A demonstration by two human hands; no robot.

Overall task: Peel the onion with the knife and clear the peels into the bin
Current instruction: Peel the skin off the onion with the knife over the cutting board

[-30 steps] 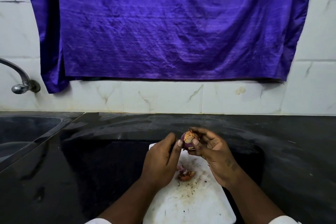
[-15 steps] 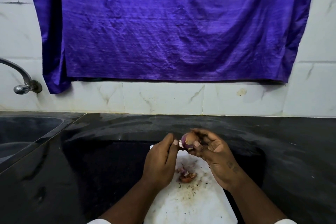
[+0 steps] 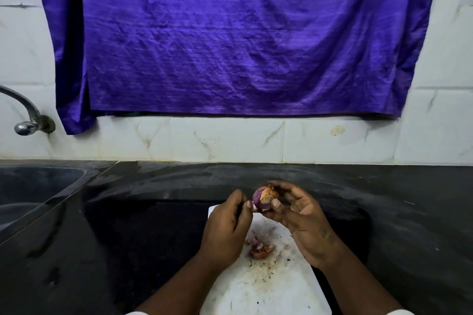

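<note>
A small purple onion (image 3: 262, 198) with a patch of brown skin on top is held above the far end of the white cutting board (image 3: 258, 286). My right hand (image 3: 304, 222) grips it from the right and below, thumb on its front. My left hand (image 3: 227, 227) is curled beside it on the left, its thumb and fingertips pinching at the onion's lower left edge. A dark sliver shows between those fingers; whether it is the knife is unclear. A small heap of peels (image 3: 259, 248) lies on the board below the hands.
The board lies on a black stone counter (image 3: 128, 238). A sink (image 3: 30, 194) is set in at the left, with a metal tap (image 3: 28, 120) above it. A purple cloth (image 3: 230, 33) hangs on the white tiled wall. No bin is visible.
Both hands and the onion stay in nearly the same place. The onion has turned slightly in my right hand, and my left thumb has shifted along its lower left edge.
</note>
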